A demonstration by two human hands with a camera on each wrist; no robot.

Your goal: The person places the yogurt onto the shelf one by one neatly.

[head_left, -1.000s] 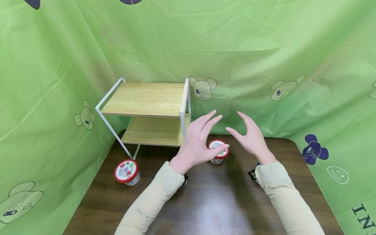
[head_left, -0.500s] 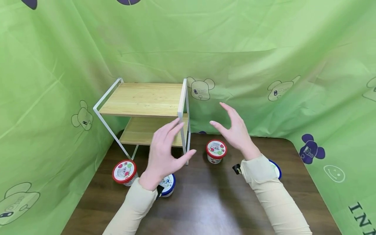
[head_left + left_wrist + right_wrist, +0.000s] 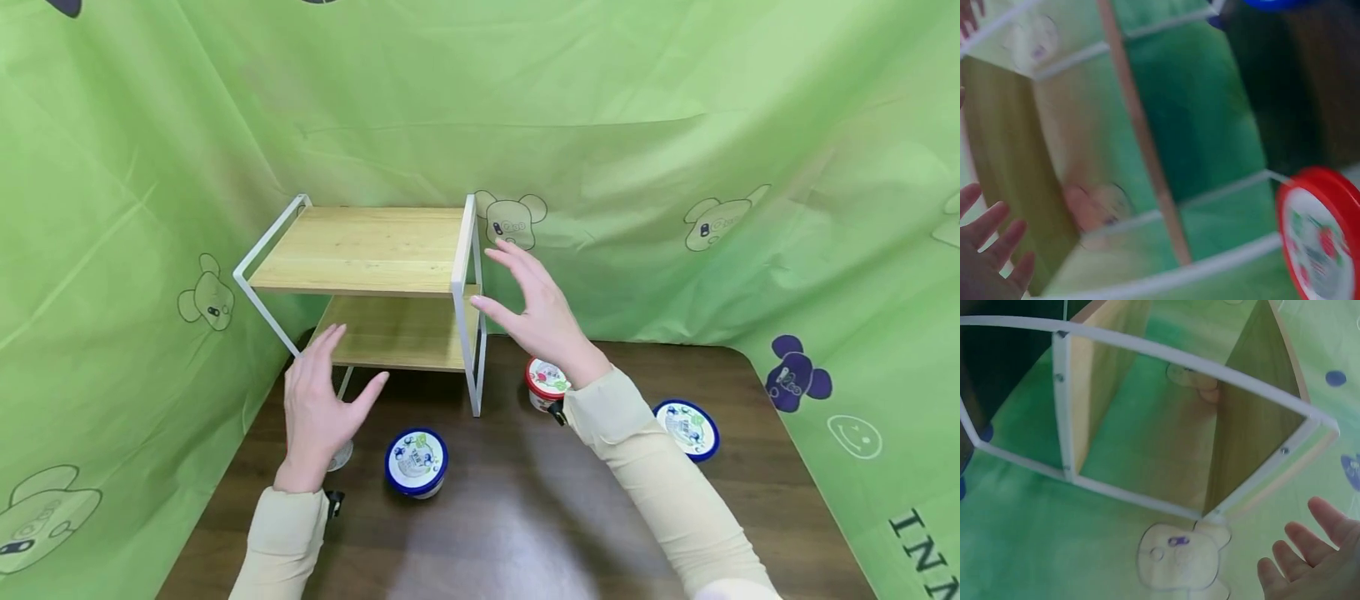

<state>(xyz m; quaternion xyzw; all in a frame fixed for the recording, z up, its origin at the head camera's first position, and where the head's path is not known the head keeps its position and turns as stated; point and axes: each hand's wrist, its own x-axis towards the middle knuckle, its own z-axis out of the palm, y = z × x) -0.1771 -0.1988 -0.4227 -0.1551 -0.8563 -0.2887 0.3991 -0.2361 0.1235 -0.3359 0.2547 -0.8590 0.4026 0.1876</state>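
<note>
My left hand hangs in the air with fingers spread and holds nothing. Behind it in the head view is a tub with a red lid, mostly hidden; the left wrist view shows this red-lidded tub with strawberries printed on its lid. My right hand, thumb apart from its fingers, is also free of any object. It overlaps the right side frame of a two-tier shelf with wooden boards and a white metal frame. Another red-lidded tub stands below my right wrist, partly covered by the sleeve.
A blue-lidded tub sits on the dark wooden table in front of the shelf. A second blue-lidded tub is at the right, beside my right forearm. Green printed cloth hangs around the back and sides.
Both hands have moved left, the left one also lower and the right one slightly higher. Both blue-lidded tubs have come into view, and the left red-lidded tub is now mostly covered.
</note>
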